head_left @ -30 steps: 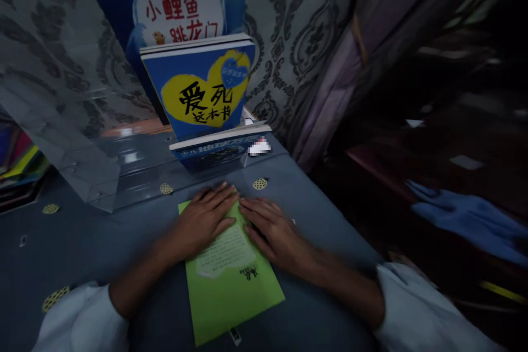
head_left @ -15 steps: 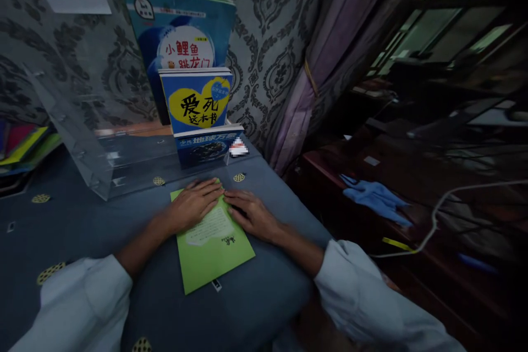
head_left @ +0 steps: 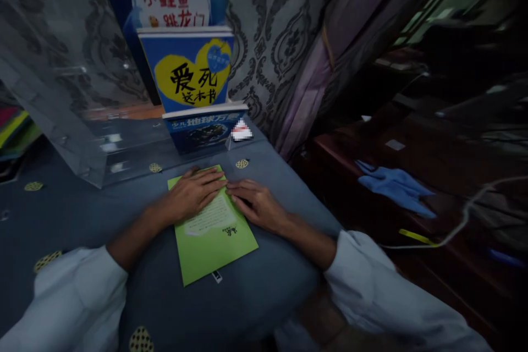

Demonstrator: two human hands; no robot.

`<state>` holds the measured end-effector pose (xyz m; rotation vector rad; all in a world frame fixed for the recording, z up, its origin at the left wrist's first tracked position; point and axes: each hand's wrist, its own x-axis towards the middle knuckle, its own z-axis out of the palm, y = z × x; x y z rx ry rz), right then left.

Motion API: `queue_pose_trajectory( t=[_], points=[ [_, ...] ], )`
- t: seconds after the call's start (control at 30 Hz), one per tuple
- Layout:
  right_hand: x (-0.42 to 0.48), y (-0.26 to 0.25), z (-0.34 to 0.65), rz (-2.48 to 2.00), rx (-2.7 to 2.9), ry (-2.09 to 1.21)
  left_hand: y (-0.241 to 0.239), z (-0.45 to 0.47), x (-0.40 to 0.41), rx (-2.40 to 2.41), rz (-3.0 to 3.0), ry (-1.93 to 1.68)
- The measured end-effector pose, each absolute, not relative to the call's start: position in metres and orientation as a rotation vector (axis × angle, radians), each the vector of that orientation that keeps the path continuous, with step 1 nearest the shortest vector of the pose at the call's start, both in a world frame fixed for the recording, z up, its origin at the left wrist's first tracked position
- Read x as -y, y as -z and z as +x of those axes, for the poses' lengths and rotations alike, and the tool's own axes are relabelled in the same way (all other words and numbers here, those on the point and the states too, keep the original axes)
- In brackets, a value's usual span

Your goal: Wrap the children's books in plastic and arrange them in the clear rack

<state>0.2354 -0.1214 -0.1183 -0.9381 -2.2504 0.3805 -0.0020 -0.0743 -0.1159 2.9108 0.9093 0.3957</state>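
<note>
A thin green booklet (head_left: pixel 218 256) lies flat on the grey-blue cloth-covered table (head_left: pixel 264 291), with a pale text panel and a small black drawing on its face. My left hand (head_left: pixel 193 195) rests palm down across its upper part, fingers stretched out to the right. At the booklet's upper right edge, my right hand (head_left: pixel 258 206) lies with its fingers extended and fingertips touching that edge. The two hands' fingertips are close together. Neither hand grips anything that I can see.
Behind the hands, a clear plastic rack (head_left: pixel 88 162) holds upright books, among them a blue and yellow book (head_left: pixel 159 55) and a dark blue book (head_left: pixel 177 135). A small white pixelated object (head_left: pixel 242 131) stands beside them. At the right, blue gloves (head_left: pixel 396 187) and a white cable (head_left: pixel 466 214) lie on dark red furniture.
The camera view has tilted down and come nearer, so the books appear larger and higher. Both hands keep nearly the same place on the green booklet.
</note>
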Motion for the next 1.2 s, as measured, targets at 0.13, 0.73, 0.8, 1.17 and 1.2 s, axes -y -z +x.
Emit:
queue_pose_trajectory(
  t=[0.13, 0.73, 0.8, 1.17, 1.2],
  points=[
    [0.124, 0.115, 0.236, -0.923, 2.191, -0.433, 0.110, -0.003, 0.080, -0.884, 2.889, -0.354],
    [0.125, 0.110, 0.236, -0.879, 2.135, -0.502, 0.103, -0.004, 0.091, -0.662, 2.945, -0.314],
    [0.125, 0.111, 0.236, -0.872, 2.140, -0.492, 0.104, -0.004, 0.091, -0.666, 2.948, -0.332],
    [0.139, 0.108, 0.244, -0.740, 2.143, -0.472, 0.102, 0.003, 0.105, -0.639, 2.962, -0.334],
    [0.140, 0.108, 0.245, -0.732, 2.146, -0.471, 0.102, 0.004, 0.107, -0.632, 2.964, -0.331]
  ],
)
